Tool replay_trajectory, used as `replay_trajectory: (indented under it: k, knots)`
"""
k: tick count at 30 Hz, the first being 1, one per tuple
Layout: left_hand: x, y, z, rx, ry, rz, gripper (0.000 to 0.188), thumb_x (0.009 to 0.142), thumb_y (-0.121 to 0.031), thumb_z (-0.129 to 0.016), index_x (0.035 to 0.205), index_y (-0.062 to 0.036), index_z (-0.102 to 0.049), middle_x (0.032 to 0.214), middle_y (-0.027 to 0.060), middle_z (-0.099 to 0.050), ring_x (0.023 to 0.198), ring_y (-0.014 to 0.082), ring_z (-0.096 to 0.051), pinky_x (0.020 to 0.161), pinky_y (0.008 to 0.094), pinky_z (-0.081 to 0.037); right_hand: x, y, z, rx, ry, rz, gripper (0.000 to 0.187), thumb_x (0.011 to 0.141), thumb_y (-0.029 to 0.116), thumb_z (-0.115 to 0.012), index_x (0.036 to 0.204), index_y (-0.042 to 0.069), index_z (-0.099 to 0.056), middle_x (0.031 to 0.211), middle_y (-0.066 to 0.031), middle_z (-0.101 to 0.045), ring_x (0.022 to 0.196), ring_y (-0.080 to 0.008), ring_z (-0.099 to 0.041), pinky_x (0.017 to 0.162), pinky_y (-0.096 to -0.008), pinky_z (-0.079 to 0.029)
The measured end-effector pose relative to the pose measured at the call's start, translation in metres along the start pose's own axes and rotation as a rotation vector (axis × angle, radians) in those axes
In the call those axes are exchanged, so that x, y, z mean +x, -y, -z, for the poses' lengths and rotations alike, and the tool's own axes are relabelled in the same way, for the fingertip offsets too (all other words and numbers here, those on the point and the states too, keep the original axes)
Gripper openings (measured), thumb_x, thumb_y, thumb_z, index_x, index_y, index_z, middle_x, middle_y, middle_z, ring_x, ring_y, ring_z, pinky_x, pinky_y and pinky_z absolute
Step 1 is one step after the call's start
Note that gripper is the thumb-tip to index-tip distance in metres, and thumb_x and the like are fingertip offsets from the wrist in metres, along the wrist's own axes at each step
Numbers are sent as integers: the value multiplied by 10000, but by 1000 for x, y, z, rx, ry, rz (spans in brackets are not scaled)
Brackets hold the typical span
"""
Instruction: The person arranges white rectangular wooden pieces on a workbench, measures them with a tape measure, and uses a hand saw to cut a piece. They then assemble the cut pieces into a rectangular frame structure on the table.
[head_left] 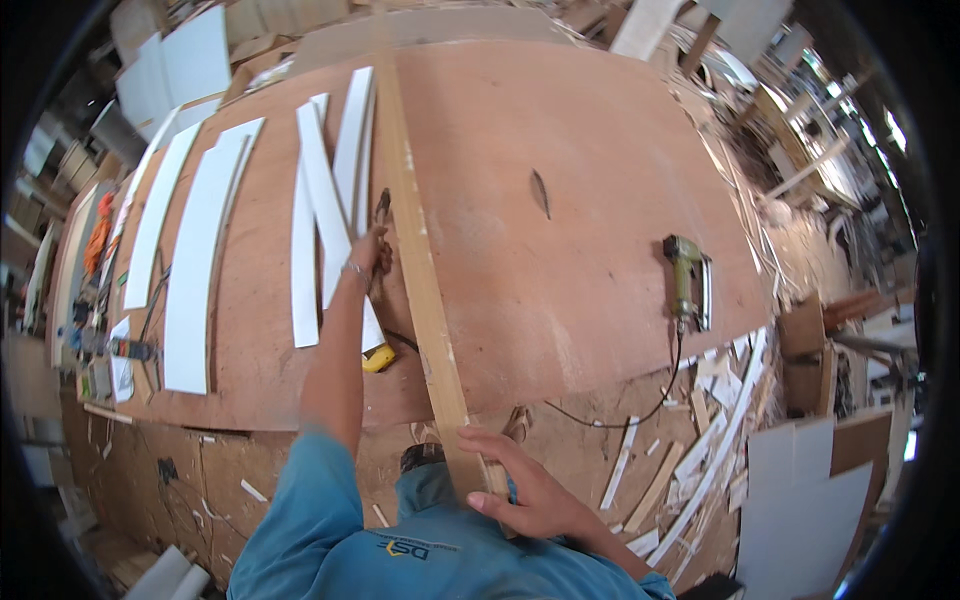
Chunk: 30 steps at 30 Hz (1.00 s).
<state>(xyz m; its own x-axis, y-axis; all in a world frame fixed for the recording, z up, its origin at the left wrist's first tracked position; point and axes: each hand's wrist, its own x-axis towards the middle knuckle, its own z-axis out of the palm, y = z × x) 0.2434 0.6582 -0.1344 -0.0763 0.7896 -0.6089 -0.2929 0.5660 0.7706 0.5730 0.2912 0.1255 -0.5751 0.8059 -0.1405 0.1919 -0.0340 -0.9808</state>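
Note:
A long, narrow wooden board (pixel 422 290) runs from the far side of the worktable (pixel 590 290) to my body, overhanging the near edge. My right hand (pixel 525 490) is closed round its near end, thumb on top. Left of the board, my left hand (pixel 372 252) grips what looks like a hammer (pixel 383 206), its dark head pointing away from me; the fingers partly hide the handle. Crossed white strips (pixel 325 205) lie beside that hand. A yellow tape measure (pixel 378 358) sits near the table's front edge, partly under a strip.
More white panels (pixel 205 270) lie on the left of the table. At the right edge rests a green nail gun (pixel 685 275), its hose (pixel 655 408) hanging off the table. A dark leaf-shaped mark or piece (pixel 540 193) shows mid-table. Wood offcuts (pixel 655 485) litter the floor at right.

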Motion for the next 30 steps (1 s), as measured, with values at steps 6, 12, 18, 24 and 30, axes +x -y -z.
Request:
replay_trajectory:
  k: [6,12,18,24,30]
  knots:
    - [-271,-30,-56,-71,25,-354,468,1090,-504,-440,1020,-61,-571,597,-15,-473,399,105,-396,372,256,-312,49,-15,47,156,30,44,641,1055,420,-551,1513,-7,-410,1515,-223,-476,1429,-316,-441,1196,-435,-333]
    - [-389,-7,-136,783,238,-428,361,1084,-369,-490,1154,-33,-602,846,105,-622,763,209,-631,671,359,-511,122,-4,59,401,-296,-63,507,1090,404,-487,1350,-31,-500,1113,-144,-681,988,-237,-668,928,-384,-533]
    - [-367,32,-115,765,-201,-648,350,1037,-289,-607,1233,0,-604,1165,165,-648,1055,290,-655,942,402,-513,97,-76,84,969,-599,-321,273,1085,329,-511,1020,64,-527,717,-38,-553,619,-176,-595,595,-342,-540]
    - [-311,53,-108,148,-77,-79,603,1072,-515,-459,1427,-31,-516,1347,139,-605,1207,228,-618,974,388,-556,93,-160,100,1150,-545,-502,271,1103,331,-454,1023,83,-527,625,-18,-484,480,-160,-511,426,-308,-417]
    - [-292,110,-76,40,-30,-95,505,1075,-402,-496,1378,-2,-555,1223,111,-684,1036,201,-693,870,353,-592,55,-149,68,1068,-292,-587,319,1110,353,-421,1050,65,-545,573,-23,-459,395,-177,-460,394,-315,-398]
